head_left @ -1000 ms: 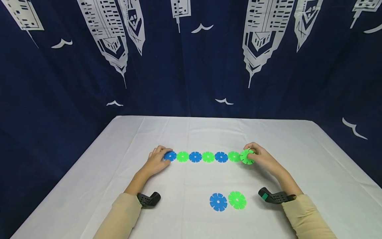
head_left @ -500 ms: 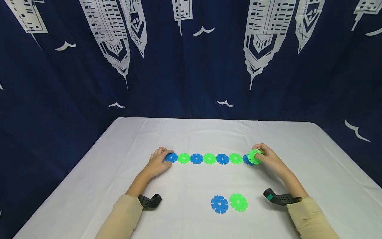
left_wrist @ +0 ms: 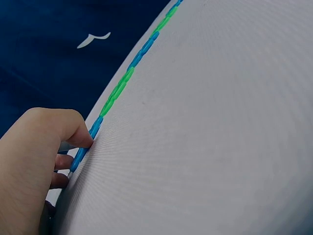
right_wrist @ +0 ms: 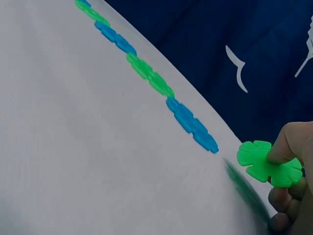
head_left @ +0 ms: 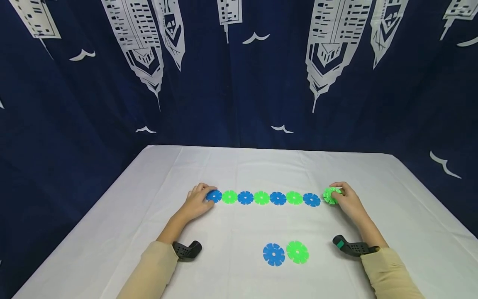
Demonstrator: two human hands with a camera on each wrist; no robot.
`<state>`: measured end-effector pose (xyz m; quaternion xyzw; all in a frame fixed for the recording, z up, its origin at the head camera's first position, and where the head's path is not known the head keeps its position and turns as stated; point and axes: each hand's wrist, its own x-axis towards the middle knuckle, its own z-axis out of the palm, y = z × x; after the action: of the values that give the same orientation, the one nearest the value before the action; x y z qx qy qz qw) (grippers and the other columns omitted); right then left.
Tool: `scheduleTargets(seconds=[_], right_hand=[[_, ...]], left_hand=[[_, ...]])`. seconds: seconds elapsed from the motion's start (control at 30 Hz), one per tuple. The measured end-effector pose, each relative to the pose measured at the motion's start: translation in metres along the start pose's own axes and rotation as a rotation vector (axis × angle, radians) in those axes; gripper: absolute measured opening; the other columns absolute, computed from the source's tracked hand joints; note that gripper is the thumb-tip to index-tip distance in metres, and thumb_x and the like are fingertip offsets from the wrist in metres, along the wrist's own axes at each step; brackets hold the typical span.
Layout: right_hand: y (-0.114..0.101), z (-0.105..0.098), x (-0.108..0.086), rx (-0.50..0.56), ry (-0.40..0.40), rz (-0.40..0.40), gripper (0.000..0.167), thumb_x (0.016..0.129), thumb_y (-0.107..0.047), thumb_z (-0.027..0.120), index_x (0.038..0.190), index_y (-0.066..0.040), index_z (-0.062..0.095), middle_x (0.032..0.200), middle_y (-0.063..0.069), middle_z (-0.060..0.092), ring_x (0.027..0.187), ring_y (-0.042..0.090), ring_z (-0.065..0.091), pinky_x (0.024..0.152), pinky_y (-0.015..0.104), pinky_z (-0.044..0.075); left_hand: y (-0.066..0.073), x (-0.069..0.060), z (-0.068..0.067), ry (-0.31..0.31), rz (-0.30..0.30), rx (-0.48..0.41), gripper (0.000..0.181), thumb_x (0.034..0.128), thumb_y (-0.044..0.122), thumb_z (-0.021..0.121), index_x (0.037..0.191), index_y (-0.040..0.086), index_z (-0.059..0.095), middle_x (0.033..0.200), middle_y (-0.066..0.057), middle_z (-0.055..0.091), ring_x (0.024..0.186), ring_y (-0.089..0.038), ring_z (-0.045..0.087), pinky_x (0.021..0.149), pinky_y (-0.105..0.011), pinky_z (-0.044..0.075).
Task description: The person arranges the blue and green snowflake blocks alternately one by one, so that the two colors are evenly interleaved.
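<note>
A row of blue and green notched snowflake discs, such as the middle green disc (head_left: 261, 198), lies flat across the table in alternating colours. At its left end, my left hand (head_left: 196, 202) holds the edges of a blue snowflake disc (head_left: 214, 196) between thumb and fingers; the left wrist view shows this blue disc (left_wrist: 81, 155) resting on the cloth. My right hand (head_left: 348, 200) pinches a green snowflake disc (right_wrist: 266, 164) just beyond the row's right end. That disc hangs above the table, its shadow below it, apart from the end blue disc (head_left: 311, 199).
Nearer the person, a loose blue disc (head_left: 274, 254) and a loose green disc (head_left: 297, 252) lie side by side. White cloth covers the table (head_left: 224, 166). Behind its far edge hangs a dark blue patterned curtain (head_left: 239, 83).
My right hand has moved right with the green disc, away from above the row, uncovering the blue disc at the right end. The left hand has stayed at the left end.
</note>
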<state>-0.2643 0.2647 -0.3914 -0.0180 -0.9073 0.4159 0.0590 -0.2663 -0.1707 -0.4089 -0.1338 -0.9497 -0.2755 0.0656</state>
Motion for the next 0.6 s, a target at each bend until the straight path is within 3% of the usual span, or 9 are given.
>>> scheduleTargets(seconds=[0.17, 0.37, 0.6], right_hand=[[0.007, 0.006, 0.001, -0.035, 0.021, 0.013, 0.039, 0.091, -0.019, 0.042, 0.124, 0.001, 0.040, 0.101, 0.018, 0.053, 0.084, 0.022, 0.047, 0.067, 0.029, 0.037], [0.012, 0.007, 0.001, -0.080, 0.068, 0.000, 0.040, 0.089, -0.015, 0.044, 0.122, 0.007, 0.044, 0.113, 0.027, 0.048, 0.099, 0.036, 0.047, 0.080, 0.045, 0.041], [0.017, 0.008, 0.002, -0.131, 0.108, -0.031, 0.034, 0.087, -0.010, 0.045, 0.115, 0.008, 0.050, 0.110, 0.027, 0.047, 0.099, 0.038, 0.046, 0.084, 0.051, 0.039]], left_hand=[[-0.003, -0.004, 0.000, 0.005, -0.010, 0.012, 0.046, 0.0772, 0.020, 0.057, 0.123, 0.012, 0.055, 0.116, -0.010, 0.047, 0.108, -0.025, 0.042, 0.083, -0.039, 0.031], [-0.002, -0.001, 0.002, 0.013, -0.001, 0.005, 0.046, 0.0768, 0.020, 0.056, 0.123, 0.013, 0.055, 0.117, -0.010, 0.047, 0.109, -0.025, 0.042, 0.085, -0.040, 0.031], [0.002, 0.000, 0.001, 0.014, -0.005, 0.005, 0.047, 0.0772, 0.021, 0.056, 0.123, 0.013, 0.055, 0.118, -0.010, 0.047, 0.109, -0.025, 0.042, 0.085, -0.040, 0.031]])
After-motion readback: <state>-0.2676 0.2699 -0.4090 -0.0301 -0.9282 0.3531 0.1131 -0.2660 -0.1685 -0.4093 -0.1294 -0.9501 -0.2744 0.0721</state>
